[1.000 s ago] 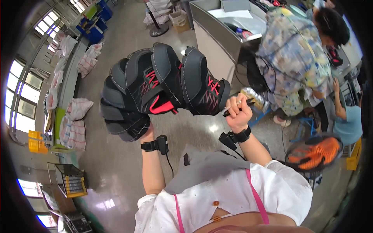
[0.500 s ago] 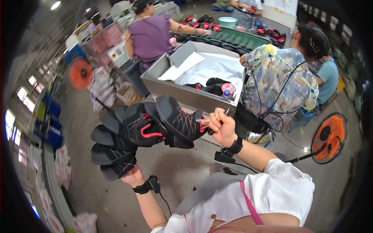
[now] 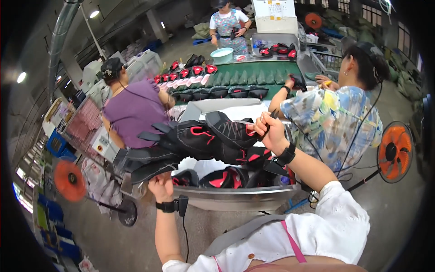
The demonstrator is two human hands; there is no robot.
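Several black shoe uppers (image 3: 195, 138) with red trim and grey stitching hang in a joined bunch between my hands, above a large grey bin (image 3: 235, 192). My left hand (image 3: 161, 187) is closed on the lower left end of the bunch. At the other end, my right hand (image 3: 270, 131) is closed around a slim dark-handled tool (image 3: 273, 114), its fingers against the red-edged end of an upper. A thin silvery strip shows beside these fingers; its kind I cannot make out. More black and red uppers (image 3: 224, 177) lie inside the bin.
Beyond the bin, rows of uppers lie on a green conveyor (image 3: 258, 72). A person in purple (image 3: 136, 111) is at the left, one in a patterned shirt (image 3: 335, 122) at the right, another (image 3: 229, 29) at the far end. Orange fans (image 3: 393, 152) stand on both sides.
The bin and conveyor now sit closer and more central in view. The bunch of uppers has come over the bin. Both my hands keep their hold.
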